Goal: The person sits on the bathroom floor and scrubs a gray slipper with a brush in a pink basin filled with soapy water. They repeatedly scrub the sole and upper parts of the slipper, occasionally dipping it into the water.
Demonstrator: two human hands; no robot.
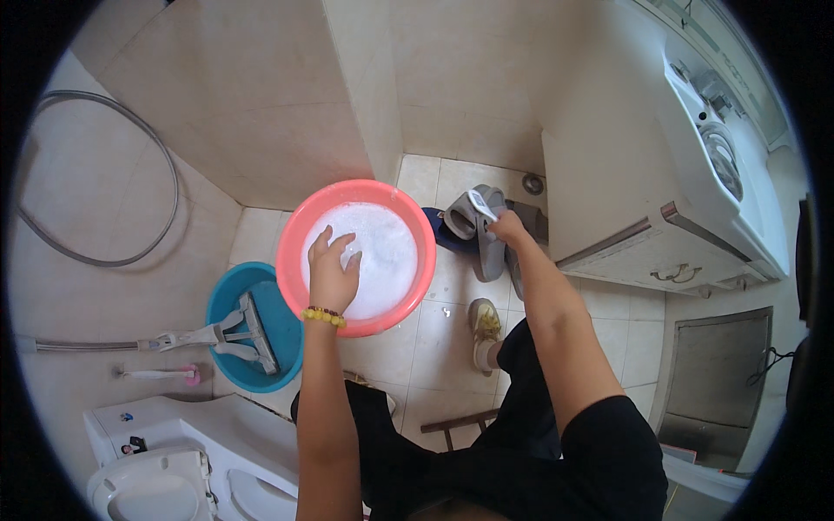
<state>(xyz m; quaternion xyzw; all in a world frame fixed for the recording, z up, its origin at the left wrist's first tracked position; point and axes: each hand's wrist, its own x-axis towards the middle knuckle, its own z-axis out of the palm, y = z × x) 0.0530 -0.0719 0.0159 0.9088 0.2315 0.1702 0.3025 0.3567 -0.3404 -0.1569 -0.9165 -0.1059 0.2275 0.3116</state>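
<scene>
Above a coral-pink plastic basin [427,280] filled with white suds [386,260], my left hand [333,270] hangs with its fingers apart and nothing in it. A beaded bracelet [324,317] circles that wrist. My right hand [509,229] grips what looks like a white plastic brush [481,203] by its handle; its bristles cannot be made out. Just beyond and below that hand, a grey slipper [490,257] is in view, with a second grey slipper [460,218] overlapping it. Whether the brush touches them is unclear.
A blue basin [221,293] holds a mop head [260,332]. Dark-blue footwear [443,231] lies by the slippers, near a floor drain [532,183]. A washbasin cabinet [625,189] stands right, a toilet [156,485] lower left. A wooden stool [459,421] is below me.
</scene>
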